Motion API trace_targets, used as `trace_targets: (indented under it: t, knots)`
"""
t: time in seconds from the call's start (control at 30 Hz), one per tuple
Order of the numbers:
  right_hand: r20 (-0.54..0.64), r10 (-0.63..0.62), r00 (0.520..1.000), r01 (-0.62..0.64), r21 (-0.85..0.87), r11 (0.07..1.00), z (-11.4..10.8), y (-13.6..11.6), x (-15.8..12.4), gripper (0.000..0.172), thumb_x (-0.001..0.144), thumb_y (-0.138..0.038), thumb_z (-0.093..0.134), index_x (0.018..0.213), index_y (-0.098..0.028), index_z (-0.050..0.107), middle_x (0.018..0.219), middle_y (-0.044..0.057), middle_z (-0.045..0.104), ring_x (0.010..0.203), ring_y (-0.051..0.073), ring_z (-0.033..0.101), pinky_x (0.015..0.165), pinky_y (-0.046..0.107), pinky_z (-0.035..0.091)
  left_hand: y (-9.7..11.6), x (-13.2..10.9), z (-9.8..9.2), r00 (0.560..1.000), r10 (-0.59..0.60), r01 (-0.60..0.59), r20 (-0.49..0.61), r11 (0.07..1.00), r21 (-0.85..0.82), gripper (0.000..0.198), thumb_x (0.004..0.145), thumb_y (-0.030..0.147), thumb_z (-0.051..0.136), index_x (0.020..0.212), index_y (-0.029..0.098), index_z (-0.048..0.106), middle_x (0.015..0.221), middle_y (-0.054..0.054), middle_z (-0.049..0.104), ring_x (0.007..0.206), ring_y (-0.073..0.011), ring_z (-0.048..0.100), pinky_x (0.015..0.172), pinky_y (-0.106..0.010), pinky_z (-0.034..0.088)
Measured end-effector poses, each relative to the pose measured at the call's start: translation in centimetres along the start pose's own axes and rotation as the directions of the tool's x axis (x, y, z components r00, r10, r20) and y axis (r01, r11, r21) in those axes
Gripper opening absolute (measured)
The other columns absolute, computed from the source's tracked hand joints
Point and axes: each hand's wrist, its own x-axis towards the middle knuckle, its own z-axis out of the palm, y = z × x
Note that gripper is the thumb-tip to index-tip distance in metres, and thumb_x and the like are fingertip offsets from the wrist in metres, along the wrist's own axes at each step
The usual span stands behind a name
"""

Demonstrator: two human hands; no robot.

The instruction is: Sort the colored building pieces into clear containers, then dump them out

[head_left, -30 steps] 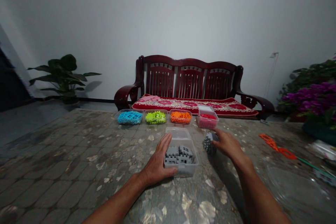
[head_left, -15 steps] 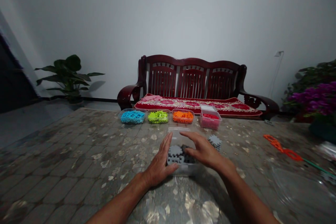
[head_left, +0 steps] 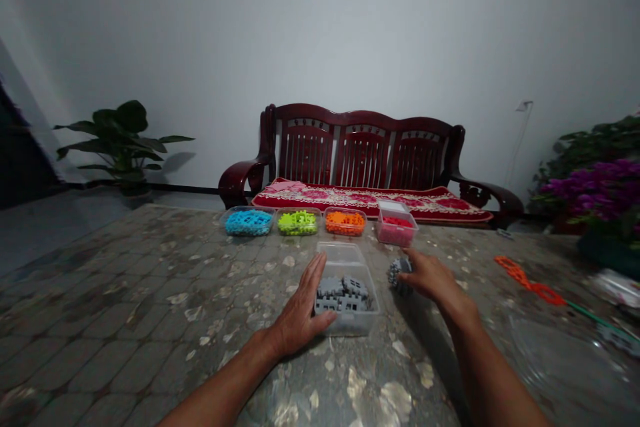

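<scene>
In front of me stands a clear plastic box [head_left: 350,325] with its lid tilted up at the back, holding grey notched building pieces [head_left: 345,295]. My left hand [head_left: 300,313] lies along the left side of this box, fingers stretched out and thumb by the front rim. To the right of the box, my right hand [head_left: 435,280] is closed around a small stack of grey gear-edged pieces [head_left: 399,272], thumb in front and fingers behind. Part of the stack is hidden by the hand.
Farther back stand boxes of blue [head_left: 249,222], green [head_left: 297,222], orange [head_left: 345,222] and red pieces [head_left: 397,230]. Orange linked pieces [head_left: 545,292] with a green stick and a clear lid [head_left: 560,353] lie at right. Beyond the table is a wooden bench [head_left: 363,153].
My right hand has moved out of the grey pieces' box and right, onto the grey stack. My left hand has stayed at the box. The view has shifted slightly.
</scene>
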Motion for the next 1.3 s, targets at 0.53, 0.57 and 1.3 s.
trace_targets:
  t: [0.53, 0.57, 1.3]
  knots:
    - [-0.137, -0.427, 0.894, 0.431, 0.526, 0.733, -1.1, -3.5, -2.5, 0.072, 0.075, -0.022, 0.073, 0.144, -0.024, 0.054, 0.127, 0.009, 0.07, 0.113, 0.026, 0.066, 0.099, 0.043, 0.051, 0.2, 0.1, -0.3, 0.999, -0.031, 0.031, 0.013, 0.999, 0.012, 0.099, 0.092, 0.064, 0.055, 0.164, 0.022, 0.0, 0.172, -0.014, 0.005, 0.157, -0.037, 0.007, 0.127, -0.057, 0.012]
    - [-0.15, -0.465, 0.873, 0.467, 0.535, 0.704, -1.2, -4.3, -3.0, 0.071, 0.075, -0.021, 0.074, 0.143, -0.026, 0.055, 0.129, 0.009, 0.069, 0.114, 0.027, 0.065, 0.1, 0.044, 0.05, 0.1, 0.1, -0.3, 1.0, -0.028, 0.028, 0.014, 1.0, 0.009, 0.1, 0.092, 0.066, 0.054, 0.164, 0.021, 0.001, 0.172, -0.014, 0.005, 0.157, -0.0367, 0.007, 0.127, -0.056, 0.012]
    - [-0.086, -0.081, 0.993, 0.088, 0.086, 0.992, 0.0, 0.6, 0.2, 0.053, 0.085, -0.04, 0.062, 0.134, -0.02, 0.063, 0.128, 0.015, 0.07, 0.122, 0.036, 0.063, 0.101, 0.046, 0.048, 0.6, 0.5, -0.3, 0.993, -0.115, 0.113, 0.037, 0.993, 0.039, 0.114, 0.077, 0.033, 0.078, 0.163, 0.021, 0.005, 0.171, -0.015, 0.008, 0.157, -0.0364, 0.009, 0.127, -0.058, 0.014]
